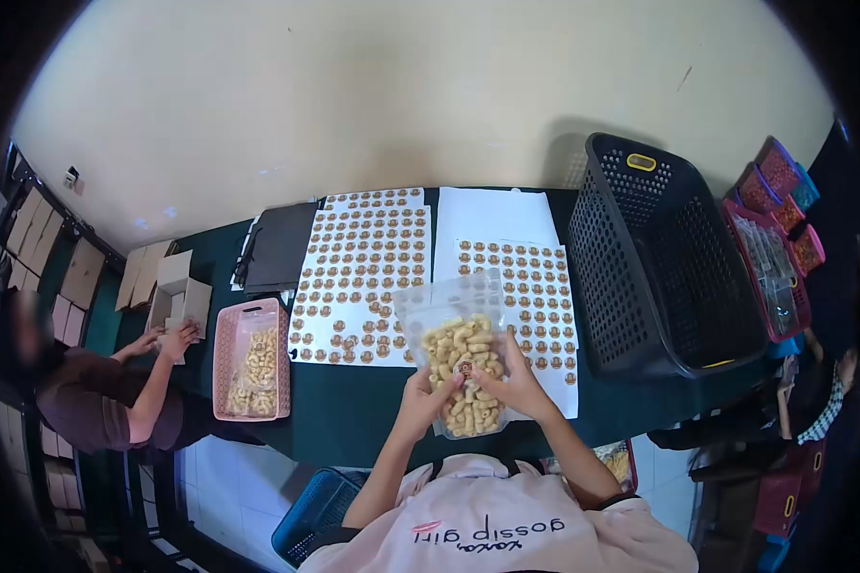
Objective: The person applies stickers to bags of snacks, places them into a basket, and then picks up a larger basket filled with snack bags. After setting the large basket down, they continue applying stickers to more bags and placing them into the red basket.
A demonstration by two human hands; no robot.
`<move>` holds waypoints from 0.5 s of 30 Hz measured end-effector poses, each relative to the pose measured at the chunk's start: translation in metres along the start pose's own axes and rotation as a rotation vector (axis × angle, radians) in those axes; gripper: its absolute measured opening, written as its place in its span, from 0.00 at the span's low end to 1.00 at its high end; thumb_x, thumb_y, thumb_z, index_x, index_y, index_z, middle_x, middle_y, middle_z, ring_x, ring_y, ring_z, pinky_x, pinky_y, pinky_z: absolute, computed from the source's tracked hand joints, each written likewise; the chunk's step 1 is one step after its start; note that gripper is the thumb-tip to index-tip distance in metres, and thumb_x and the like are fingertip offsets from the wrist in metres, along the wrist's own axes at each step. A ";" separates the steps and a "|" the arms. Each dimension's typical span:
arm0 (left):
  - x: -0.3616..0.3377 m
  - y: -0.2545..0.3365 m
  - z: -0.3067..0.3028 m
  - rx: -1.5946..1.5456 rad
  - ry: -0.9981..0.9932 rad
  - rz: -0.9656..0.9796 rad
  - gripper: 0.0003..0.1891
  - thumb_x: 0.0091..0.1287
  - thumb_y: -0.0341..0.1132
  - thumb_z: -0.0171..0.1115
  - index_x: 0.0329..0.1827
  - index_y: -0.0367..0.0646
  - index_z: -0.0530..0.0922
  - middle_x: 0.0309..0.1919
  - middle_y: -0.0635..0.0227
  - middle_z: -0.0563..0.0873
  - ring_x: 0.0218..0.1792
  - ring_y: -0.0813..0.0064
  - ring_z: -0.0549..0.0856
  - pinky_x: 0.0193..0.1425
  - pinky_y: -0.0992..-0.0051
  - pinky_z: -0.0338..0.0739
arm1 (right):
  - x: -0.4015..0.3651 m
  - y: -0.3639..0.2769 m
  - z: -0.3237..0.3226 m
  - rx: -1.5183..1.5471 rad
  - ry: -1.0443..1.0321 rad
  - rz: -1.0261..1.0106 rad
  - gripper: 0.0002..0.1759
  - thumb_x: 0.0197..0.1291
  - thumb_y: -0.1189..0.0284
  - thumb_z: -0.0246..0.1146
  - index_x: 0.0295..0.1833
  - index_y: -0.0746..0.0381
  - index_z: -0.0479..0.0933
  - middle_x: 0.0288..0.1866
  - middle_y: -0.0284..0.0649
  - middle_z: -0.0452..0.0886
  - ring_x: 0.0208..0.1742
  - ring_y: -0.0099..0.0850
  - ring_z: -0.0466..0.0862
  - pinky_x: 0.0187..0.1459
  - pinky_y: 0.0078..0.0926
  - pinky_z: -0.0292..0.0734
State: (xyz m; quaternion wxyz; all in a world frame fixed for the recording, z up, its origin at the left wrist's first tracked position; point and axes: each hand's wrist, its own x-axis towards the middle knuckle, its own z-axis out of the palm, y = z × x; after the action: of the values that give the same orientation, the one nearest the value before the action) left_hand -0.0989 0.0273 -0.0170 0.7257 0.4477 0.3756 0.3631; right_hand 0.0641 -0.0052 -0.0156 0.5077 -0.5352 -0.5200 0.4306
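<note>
A clear plastic pouch [465,334] of pale, curved puffed snacks is held up over the table's front edge. My left hand [424,399] grips its left side, and my right hand [518,384] grips its right side. Both thumbs press on a round brown sticker [464,370] on the pouch front. Behind the pouch lie white sheets of matching round stickers, one sheet to the left [363,258] and another to the right [541,306]. Some stickers are gone from the lower part of the left sheet.
A pink basket [222,368] with filled pouches stands at left. Beyond it a person [96,392] handles a white box [186,291]. A large black basket [621,286] stands at right, beside a red tray [801,320] of plastic packs. Dark folders [282,246] lie near the wall.
</note>
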 end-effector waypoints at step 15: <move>-0.014 0.001 -0.020 0.207 -0.127 0.042 0.15 0.60 0.38 0.61 0.44 0.36 0.73 0.30 0.70 0.81 0.28 0.86 0.78 0.30 0.85 0.72 | -0.005 -0.017 0.004 0.092 -0.072 0.029 0.26 0.47 0.74 0.68 0.50 0.66 0.64 0.47 0.41 0.74 0.49 0.26 0.75 0.50 0.25 0.70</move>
State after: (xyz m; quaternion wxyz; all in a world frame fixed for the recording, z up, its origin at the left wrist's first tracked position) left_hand -0.1232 0.0228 -0.0195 0.6901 0.5500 0.3549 0.3087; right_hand 0.0577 -0.0106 0.0007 0.5065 -0.5027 -0.5098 0.4804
